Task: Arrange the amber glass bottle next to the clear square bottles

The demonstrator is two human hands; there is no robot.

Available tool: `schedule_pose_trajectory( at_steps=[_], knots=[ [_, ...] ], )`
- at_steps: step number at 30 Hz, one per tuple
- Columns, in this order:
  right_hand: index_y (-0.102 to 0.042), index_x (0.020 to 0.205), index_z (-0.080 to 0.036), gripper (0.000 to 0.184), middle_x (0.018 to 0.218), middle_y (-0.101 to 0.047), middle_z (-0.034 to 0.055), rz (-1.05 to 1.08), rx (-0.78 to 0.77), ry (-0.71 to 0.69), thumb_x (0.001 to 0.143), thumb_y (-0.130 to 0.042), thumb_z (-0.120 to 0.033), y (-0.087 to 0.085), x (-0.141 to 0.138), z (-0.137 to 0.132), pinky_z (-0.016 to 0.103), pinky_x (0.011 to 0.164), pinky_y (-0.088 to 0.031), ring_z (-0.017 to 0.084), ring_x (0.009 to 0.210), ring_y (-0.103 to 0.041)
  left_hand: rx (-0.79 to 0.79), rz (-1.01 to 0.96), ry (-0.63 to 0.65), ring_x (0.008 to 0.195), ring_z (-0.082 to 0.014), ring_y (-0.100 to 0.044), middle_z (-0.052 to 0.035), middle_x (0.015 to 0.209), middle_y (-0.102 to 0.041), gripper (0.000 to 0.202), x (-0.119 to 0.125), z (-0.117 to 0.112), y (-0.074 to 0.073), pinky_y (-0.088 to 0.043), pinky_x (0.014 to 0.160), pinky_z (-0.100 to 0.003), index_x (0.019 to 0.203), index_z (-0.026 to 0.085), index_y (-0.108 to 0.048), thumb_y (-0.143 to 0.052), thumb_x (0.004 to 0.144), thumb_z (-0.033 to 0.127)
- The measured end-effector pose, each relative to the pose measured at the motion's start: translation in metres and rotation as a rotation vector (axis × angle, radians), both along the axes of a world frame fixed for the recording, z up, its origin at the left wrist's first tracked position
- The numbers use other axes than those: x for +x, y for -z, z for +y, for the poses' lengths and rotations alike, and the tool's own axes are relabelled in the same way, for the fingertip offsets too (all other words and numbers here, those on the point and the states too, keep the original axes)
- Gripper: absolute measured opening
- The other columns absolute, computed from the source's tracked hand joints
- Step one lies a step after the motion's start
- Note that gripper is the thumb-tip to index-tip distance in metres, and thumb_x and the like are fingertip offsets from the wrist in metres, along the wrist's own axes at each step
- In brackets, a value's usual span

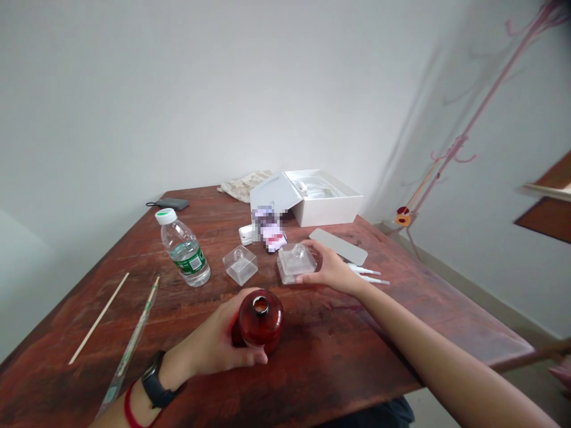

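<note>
Red glass bottle (pixel 261 321), round-shouldered w/ open neck, no cap on it, stands on the near part of the wooden table (pixel 312 351), gripped by the left hand (pixel 214 336): fingers clenched round its side. Black wristwatch (pixel 154 380) and red wristband (pixel 129 407) on that wrist. Right hand (pixel 330 270) is just right of & farther than the red bottle, fingers curled over a clear square glass bottle (pixel 297 264), grasping it. Second clear square glass bottle (pixel 239 266) stands just left of that one, upright, untouched.

Writing: plastic water bottle (pixel 184 252) at left has white cap w/ green top and a green label, print too small to read. Colourful packet (pixel 267 229) beyond the glass bottles is pixelated, nothing legible.

Far end of table: open white box (pixel 323 199) w/ its lid (pixel 274 193) propped against the near side, small white item (pixel 245 235) by the packet, cloth bag (pixel 243 184) behind, dark power bank (pixel 172 204) w/ black cable far left. Right of the hand: flat grey card (pixel 339 246), two white droppers (pixel 368 274). Near left: thin wooden stick (pixel 99 318), and a long patterned stick (pixel 134 339) beside it. Pink coat rack (pixel 464 142) stands by the wall at right.
</note>
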State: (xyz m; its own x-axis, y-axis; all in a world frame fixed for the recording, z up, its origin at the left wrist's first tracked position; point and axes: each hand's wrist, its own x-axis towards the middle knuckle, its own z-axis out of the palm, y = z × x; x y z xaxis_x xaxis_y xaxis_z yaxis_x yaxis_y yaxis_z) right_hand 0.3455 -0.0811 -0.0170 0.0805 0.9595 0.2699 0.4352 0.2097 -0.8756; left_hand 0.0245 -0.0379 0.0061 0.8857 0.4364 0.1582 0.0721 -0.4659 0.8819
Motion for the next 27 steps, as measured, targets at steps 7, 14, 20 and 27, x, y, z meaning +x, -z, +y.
schedule_pose_trajectory(
  at_steps=[7, 14, 20, 27],
  knots=[
    [-0.062, 0.124, -0.024, 0.073, 0.123, -0.077, 0.0090, 0.143, 0.004, -0.022, 0.065, -0.098, -0.045, -0.008, -0.010, -0.004, 0.046, 0.103, -0.059, 0.031, 0.113, -0.075, -0.013, 0.013, 0.010, 0.123, -0.0368, -0.065, -0.0159, 0.140, -0.068, 0.089, 0.000, 0.001, 0.001, -0.051, 0.112, -0.048, 0.146, 0.018, -0.055, -0.085, 0.081, 0.069],
    [-0.061, 0.123, -0.026, 0.071, 0.126, -0.077, 0.0088, 0.216, 0.001, 0.000, 0.065, -0.098, -0.045, -0.011, -0.013, -0.005, 0.048, 0.105, -0.059, 0.032, 0.117, -0.074, -0.008, -0.023, 0.035, 0.122, -0.0362, -0.065, -0.0151, 0.139, -0.067, 0.082, 0.000, 0.003, 0.001, -0.051, 0.110, -0.046, 0.144, 0.018, -0.057, -0.087, 0.082, 0.063],
    [-0.058, 0.125, -0.029, 0.072, 0.130, -0.075, 0.0086, 0.227, -0.024, 0.018, 0.068, -0.094, -0.054, -0.006, -0.012, -0.004, 0.048, 0.104, -0.060, 0.033, 0.121, -0.074, -0.037, -0.040, 0.053, 0.116, -0.0341, -0.067, -0.0118, 0.131, -0.070, 0.077, 0.001, 0.000, -0.002, -0.054, 0.102, -0.043, 0.140, 0.019, -0.057, -0.084, 0.085, 0.065],
    [-0.057, 0.125, -0.030, 0.072, 0.125, -0.076, 0.0083, 0.188, -0.008, 0.067, 0.068, -0.094, -0.054, -0.003, -0.011, -0.002, 0.051, 0.107, -0.058, 0.035, 0.122, -0.072, 0.026, -0.039, 0.029, 0.134, -0.0413, -0.061, -0.0161, 0.151, -0.060, 0.093, -0.005, 0.001, 0.011, -0.050, 0.114, -0.051, 0.155, 0.022, -0.046, -0.083, 0.084, 0.070]
  ],
)
